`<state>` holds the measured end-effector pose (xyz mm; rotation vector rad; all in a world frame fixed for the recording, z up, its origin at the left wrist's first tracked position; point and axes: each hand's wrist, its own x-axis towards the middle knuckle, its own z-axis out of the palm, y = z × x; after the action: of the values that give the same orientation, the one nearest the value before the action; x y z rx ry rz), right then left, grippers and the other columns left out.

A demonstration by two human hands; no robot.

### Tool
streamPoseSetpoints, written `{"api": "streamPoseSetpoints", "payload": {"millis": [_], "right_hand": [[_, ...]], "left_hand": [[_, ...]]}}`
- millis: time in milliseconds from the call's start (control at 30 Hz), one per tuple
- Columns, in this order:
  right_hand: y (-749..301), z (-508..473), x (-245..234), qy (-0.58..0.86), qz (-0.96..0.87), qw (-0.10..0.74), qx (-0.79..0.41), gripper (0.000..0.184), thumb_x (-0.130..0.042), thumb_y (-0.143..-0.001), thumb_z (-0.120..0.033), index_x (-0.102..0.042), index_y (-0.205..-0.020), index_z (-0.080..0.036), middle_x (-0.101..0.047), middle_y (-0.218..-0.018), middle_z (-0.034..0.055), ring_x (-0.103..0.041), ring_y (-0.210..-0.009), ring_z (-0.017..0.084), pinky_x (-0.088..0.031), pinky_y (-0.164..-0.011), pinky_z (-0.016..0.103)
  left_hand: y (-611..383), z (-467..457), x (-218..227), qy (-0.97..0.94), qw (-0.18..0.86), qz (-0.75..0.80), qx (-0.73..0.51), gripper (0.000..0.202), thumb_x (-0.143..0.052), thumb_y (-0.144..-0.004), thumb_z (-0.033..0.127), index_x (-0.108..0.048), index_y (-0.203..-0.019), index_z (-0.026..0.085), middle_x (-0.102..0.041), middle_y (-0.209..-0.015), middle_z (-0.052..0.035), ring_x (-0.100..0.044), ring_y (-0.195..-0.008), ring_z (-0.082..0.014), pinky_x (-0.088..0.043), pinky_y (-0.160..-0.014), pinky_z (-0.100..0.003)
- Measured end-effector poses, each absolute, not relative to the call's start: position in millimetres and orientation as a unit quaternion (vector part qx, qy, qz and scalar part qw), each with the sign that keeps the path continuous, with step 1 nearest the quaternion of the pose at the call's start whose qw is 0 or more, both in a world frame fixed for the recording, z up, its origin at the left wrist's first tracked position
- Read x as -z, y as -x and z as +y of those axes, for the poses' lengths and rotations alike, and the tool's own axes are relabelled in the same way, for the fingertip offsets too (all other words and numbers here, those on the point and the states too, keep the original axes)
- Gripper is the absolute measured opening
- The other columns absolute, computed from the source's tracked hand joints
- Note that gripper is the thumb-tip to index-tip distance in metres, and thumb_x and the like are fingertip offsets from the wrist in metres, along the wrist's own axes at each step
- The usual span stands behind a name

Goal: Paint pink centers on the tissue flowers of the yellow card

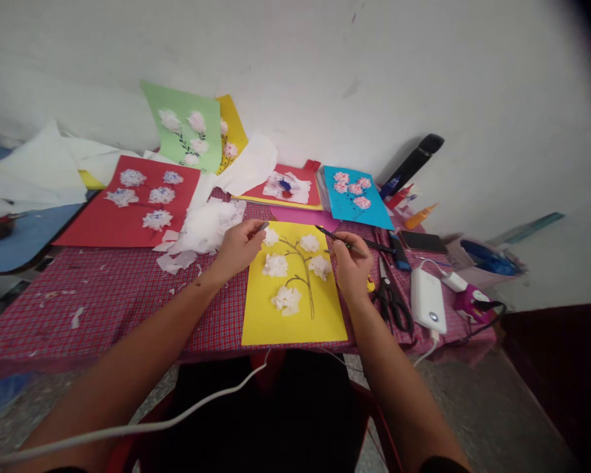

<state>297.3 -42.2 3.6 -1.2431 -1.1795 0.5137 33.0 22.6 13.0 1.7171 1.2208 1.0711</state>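
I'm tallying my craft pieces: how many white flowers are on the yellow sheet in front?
5: upper-left flower, upper-right flower, middle-left flower, middle-right flower, bottom flower. The left hand or right hand might hide more.

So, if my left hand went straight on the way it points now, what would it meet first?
Your left hand would probably meet the top-left flower on the yellow sheet, just past the fingers. Depth is unclear; it might pass above.
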Motion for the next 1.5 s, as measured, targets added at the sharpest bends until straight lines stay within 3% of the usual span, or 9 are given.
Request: {"api": "streamPoseSetpoints", "payload": {"millis": [200,467,667,800,1067,1500], "right_hand": [[-295,-44,-2,0.552,-0.480,0.649,-0.207,0.023,-0.070,-0.084,-0.031,-0.070,-0.105,-0.022,-0.072,-0.093,0.0032,-0.066,-0.075,0.017,-0.054,-0.068,0.031],[-292,-45,-4,0.534,-0.478,0.652,-0.247,0.021,-0.069,-0.090,-0.039,-0.064,-0.102,-0.022,-0.072,-0.083,0.0015,-0.061,-0.060,0.014,-0.047,-0.054,0.026],[-286,-48,-13,0.494,-0.502,0.630,-0.328,0.029,-0.070,-0.091,-0.050,-0.062,-0.100,-0.024,-0.072,-0.076,0.0005,-0.057,-0.053,0.012,-0.040,-0.049,0.025],[-283,-51,-14,0.470,-0.531,0.604,-0.363,0.032,-0.072,-0.090,-0.054,-0.064,-0.102,-0.025,-0.073,-0.078,0.0013,-0.057,-0.055,0.013,-0.041,-0.049,0.026],[-281,-51,-13,0.454,-0.527,0.616,-0.369,0.030,-0.074,-0.090,-0.051,-0.066,-0.102,-0.025,-0.075,-0.080,0.0017,-0.058,-0.055,0.013,-0.042,-0.049,0.026],[-286,-50,-21,0.430,-0.497,0.617,-0.433,0.032,-0.087,-0.076,-0.047,-0.074,-0.091,-0.022,-0.076,-0.068,0.0012,-0.057,-0.046,0.012,-0.039,-0.044,0.025]], "left_hand": [[-33,23,-11,-0.670,0.385,0.472,-0.425,0.035,-0.062,-0.093,0.038,-0.074,-0.121,0.021,-0.079,-0.110,-0.0067,-0.072,-0.093,-0.0218,-0.059,-0.080,-0.033],[-36,24,-8,-0.655,0.393,0.467,-0.445,0.033,-0.066,-0.088,0.034,-0.067,-0.118,0.021,-0.072,-0.085,-0.0008,-0.065,-0.070,-0.0167,-0.052,-0.068,-0.031],[-37,21,-8,-0.715,0.383,0.420,-0.407,0.021,-0.066,-0.091,0.037,-0.069,-0.104,0.022,-0.076,-0.099,-0.0052,-0.070,-0.087,-0.0198,-0.055,-0.079,-0.033],[-37,16,-14,-0.764,0.332,0.399,-0.382,0.020,-0.062,-0.092,0.032,-0.072,-0.105,0.021,-0.076,-0.100,-0.0058,-0.068,-0.085,-0.0195,-0.053,-0.080,-0.034],[-38,11,-22,-0.789,0.312,0.396,-0.350,0.020,-0.060,-0.092,0.029,-0.074,-0.104,0.021,-0.075,-0.095,-0.0041,-0.066,-0.080,-0.0185,-0.051,-0.079,-0.033],[-46,-10,-33,-0.818,0.279,0.320,-0.387,0.016,-0.062,-0.097,0.024,-0.076,-0.104,0.021,-0.080,-0.101,-0.0052,-0.072,-0.092,-0.0191,-0.054,-0.086,-0.033]]}}
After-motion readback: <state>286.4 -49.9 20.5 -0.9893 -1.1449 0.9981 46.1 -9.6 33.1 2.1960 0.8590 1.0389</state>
